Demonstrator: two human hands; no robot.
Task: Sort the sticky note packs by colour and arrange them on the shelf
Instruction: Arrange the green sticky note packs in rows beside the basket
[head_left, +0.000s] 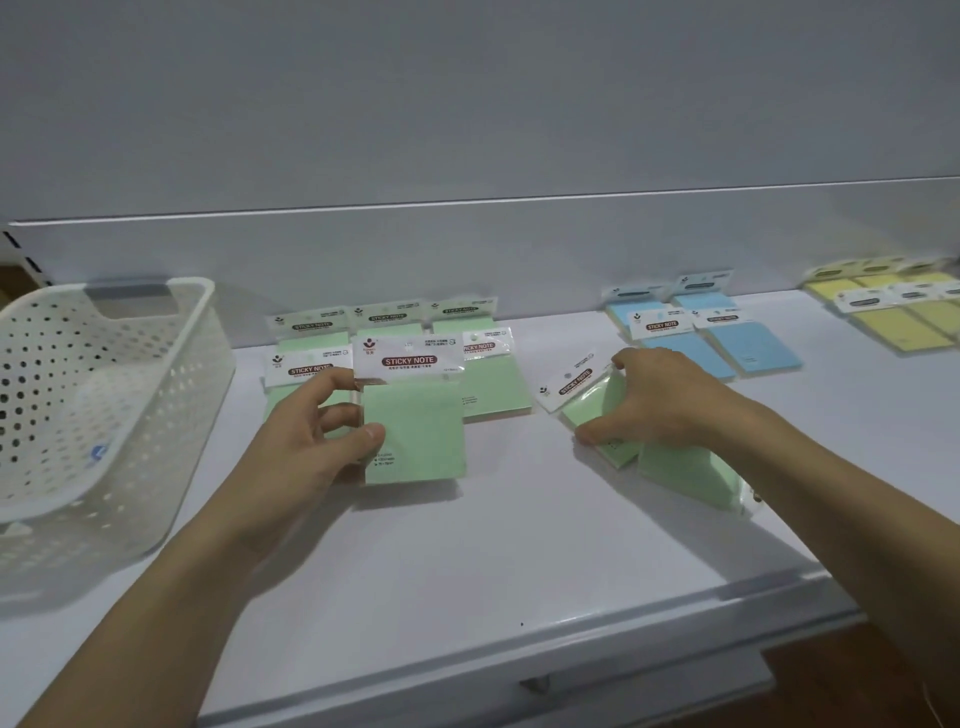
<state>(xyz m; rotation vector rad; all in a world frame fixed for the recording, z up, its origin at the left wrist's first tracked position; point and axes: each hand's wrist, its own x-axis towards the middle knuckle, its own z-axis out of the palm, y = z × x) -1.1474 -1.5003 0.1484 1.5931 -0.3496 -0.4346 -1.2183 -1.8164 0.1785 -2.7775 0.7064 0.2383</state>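
Left hand (306, 431) holds one green sticky note pack (413, 415) by its side edge above the shelf (467, 561); right hand (649, 400) presses on loose green packs (587, 400) lying there. Likely light, stiff blocks — glossy sleeves may slip; grip the pad edges, not the header card.

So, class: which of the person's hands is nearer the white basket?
Left. The left hand, holding a green pack, is just right of the white basket; the right hand is farther right, on other green packs.
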